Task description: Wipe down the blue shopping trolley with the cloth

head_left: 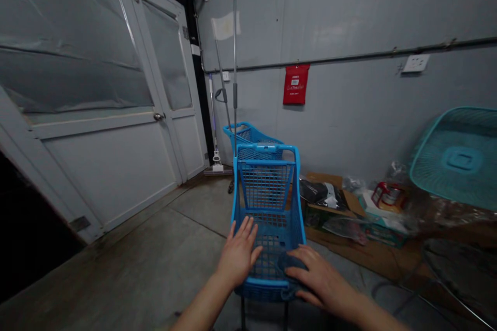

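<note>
A small blue plastic shopping cart stands on the concrete floor in front of me, its near rim at the bottom of the view. My left hand hovers over the cart's near left corner, fingers stretched out and apart. My right hand rests on a dark blue cloth lying on the cart's near right rim, fingers curved over it. A second blue cart stands behind the first, against the wall.
White doors stand on the left. Mops and poles lean in the corner. A red pouch hangs on the grey wall. Cardboard boxes with bagged items and a teal mesh chair crowd the right.
</note>
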The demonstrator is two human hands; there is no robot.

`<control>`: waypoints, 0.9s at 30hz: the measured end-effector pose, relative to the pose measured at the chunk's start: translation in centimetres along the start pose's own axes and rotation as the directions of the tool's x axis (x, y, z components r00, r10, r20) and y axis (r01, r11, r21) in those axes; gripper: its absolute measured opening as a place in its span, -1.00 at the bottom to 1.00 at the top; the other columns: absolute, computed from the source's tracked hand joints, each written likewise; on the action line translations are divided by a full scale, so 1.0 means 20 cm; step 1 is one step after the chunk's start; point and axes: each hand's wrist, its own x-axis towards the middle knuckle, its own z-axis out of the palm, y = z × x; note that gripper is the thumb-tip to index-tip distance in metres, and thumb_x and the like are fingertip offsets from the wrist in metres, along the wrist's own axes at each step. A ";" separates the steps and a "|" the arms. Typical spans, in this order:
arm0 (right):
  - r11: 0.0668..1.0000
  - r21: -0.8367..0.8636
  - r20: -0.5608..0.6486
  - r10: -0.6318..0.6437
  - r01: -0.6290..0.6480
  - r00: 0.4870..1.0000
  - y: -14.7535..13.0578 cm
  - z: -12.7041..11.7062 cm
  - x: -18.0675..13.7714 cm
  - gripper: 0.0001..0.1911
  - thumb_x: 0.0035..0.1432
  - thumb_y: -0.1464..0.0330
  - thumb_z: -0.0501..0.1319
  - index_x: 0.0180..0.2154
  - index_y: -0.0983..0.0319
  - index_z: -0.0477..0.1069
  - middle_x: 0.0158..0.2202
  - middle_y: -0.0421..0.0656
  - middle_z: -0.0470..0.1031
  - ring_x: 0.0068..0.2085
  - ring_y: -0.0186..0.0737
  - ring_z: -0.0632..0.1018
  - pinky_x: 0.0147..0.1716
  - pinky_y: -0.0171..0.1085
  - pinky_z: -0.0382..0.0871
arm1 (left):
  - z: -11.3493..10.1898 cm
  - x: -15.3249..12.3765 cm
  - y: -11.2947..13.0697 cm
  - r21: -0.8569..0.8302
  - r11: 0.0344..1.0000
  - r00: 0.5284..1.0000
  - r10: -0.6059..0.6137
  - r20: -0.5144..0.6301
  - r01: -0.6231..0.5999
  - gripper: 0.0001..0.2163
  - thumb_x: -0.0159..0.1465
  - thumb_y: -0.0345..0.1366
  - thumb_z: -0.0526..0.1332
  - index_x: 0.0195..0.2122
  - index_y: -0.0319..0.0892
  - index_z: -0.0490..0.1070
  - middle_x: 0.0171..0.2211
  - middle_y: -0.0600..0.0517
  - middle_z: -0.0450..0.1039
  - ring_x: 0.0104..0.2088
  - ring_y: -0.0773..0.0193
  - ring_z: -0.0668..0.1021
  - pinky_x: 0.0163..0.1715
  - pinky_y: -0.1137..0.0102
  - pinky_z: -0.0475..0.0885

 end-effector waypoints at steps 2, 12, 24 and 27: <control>0.997 0.036 0.047 -0.077 0.075 0.996 0.00 -0.05 0.04 -0.66 0.25 0.24 0.18 0.05 0.09 0.37 0.10 -0.02 0.38 0.15 -0.05 0.37 0.21 0.07 0.13 | 0.03 -0.02 0.05 -0.038 0.999 0.999 0.038 -0.004 -0.038 -0.46 0.36 -0.04 0.00 0.32 -0.11 0.04 0.35 -0.10 -0.01 0.34 0.06 0.06 0.28 -0.05 0.01; 0.986 -0.163 -0.114 -0.003 -0.016 0.993 0.62 -0.24 0.51 -0.77 0.24 0.31 0.15 -0.08 0.16 0.45 0.00 -0.03 0.42 0.08 -0.06 0.39 0.11 -0.01 0.21 | -0.02 -0.10 0.12 -0.206 0.978 0.981 0.067 0.181 -0.029 -0.43 0.37 0.00 -0.06 0.35 -0.01 -0.12 0.36 -0.05 -0.09 0.35 0.06 0.03 0.29 -0.10 -0.05; 0.994 0.068 -0.188 0.095 -0.083 0.978 0.38 -0.06 0.34 -0.62 0.14 0.13 0.25 -0.04 0.14 0.41 0.05 -0.02 0.38 0.09 -0.02 0.40 0.10 -0.04 0.28 | 0.04 -0.19 0.09 -0.226 0.974 0.977 0.070 0.202 -0.023 -0.23 0.27 -0.08 0.16 0.36 0.03 -0.33 0.36 -0.05 -0.23 0.34 -0.04 -0.01 0.27 -0.10 0.01; 0.983 0.146 -0.148 0.129 -0.107 0.981 0.22 -0.03 0.16 -0.48 0.13 0.07 0.25 0.08 0.10 0.32 0.17 0.01 0.27 0.20 0.04 0.31 0.15 -0.02 0.23 | 0.09 -0.23 0.07 -0.225 0.973 0.970 0.103 0.218 -0.053 -0.20 0.26 -0.06 0.17 0.35 0.07 -0.38 0.36 -0.04 -0.22 0.34 -0.04 0.02 0.26 -0.10 0.04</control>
